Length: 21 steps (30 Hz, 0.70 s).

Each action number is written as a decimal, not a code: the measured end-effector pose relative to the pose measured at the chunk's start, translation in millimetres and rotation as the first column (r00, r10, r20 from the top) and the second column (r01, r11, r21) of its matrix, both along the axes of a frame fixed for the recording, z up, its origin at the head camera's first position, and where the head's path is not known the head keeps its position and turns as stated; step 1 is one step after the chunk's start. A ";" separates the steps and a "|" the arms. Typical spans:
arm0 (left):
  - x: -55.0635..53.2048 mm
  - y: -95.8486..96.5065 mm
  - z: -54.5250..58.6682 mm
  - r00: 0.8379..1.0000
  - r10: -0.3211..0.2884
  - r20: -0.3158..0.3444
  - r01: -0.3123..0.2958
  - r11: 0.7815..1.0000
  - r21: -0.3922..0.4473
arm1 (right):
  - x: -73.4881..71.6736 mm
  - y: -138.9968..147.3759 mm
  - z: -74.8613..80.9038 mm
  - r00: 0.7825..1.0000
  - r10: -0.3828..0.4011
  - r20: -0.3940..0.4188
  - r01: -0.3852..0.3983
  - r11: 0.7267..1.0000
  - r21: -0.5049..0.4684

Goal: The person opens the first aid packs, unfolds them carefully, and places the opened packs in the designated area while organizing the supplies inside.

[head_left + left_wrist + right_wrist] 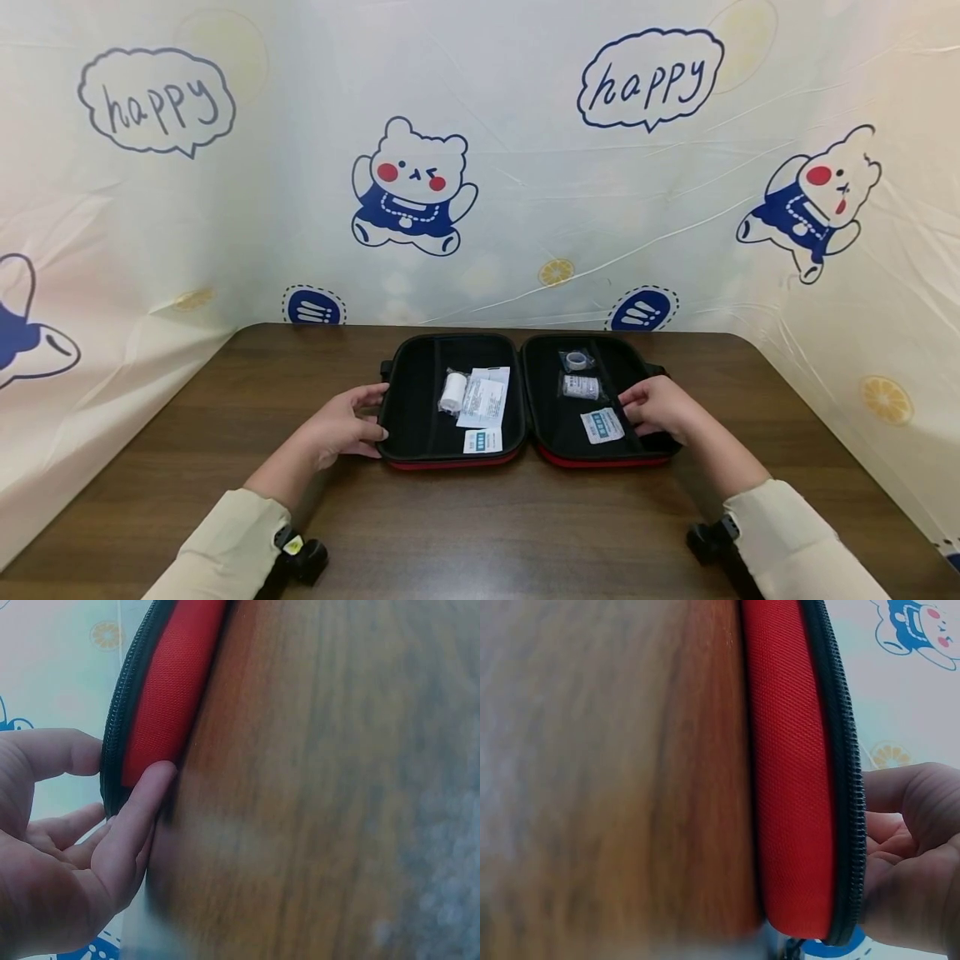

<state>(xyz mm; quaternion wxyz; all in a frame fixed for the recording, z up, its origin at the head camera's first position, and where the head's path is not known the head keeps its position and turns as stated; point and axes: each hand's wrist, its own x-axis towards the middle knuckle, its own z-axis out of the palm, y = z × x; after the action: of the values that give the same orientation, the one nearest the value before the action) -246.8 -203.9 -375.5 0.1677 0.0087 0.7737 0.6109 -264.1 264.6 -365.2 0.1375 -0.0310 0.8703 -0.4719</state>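
Note:
A zip case (pixel 534 446), red outside and black inside, lies unfolded flat on the table. My left hand (pixel 345 425) is at its left side, with finger and thumb tips against the zip edge and red wall. My right hand (pixel 660 407) reaches over the right rim, fingers bent down inside the right half. I cannot tell what those fingers hold. The left half carries a wrapped white roll (pixel 453 392), a printed paper (pixel 483 400) and a small white-and-teal packet (pixel 482 441). In the right half are a bagged tape roll (pixel 576 361), a wrapped bandage (pixel 581 387) and a similar packet (pixel 602 425).
The brown wooden table (pixel 480 533) extends around the case on every side. Behind it hangs a pale curtain (pixel 510 208) printed with bears and the word happy, which also comes down along both sides.

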 end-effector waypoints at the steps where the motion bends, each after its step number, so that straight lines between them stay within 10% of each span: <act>1: -0.1 0.1 0.3 1.000 -0.001 -0.001 0.001 1.000 0.000 | 0.8 0.4 1.0 1.000 -0.002 -0.002 0.002 1.000 0.006; 21: 15.0 -17.1 19.1 0.999 -0.035 -0.039 0.031 0.994 -0.108 | 16.0 41.5 21.6 0.998 0.056 -0.036 -0.057 0.998 -0.041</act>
<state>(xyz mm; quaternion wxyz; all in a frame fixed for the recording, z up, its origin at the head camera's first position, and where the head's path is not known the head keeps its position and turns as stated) -231.8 -221.0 -356.4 0.1620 0.0250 0.8086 0.5651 -248.1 306.2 -343.6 0.1351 -0.0667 0.8612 -0.4855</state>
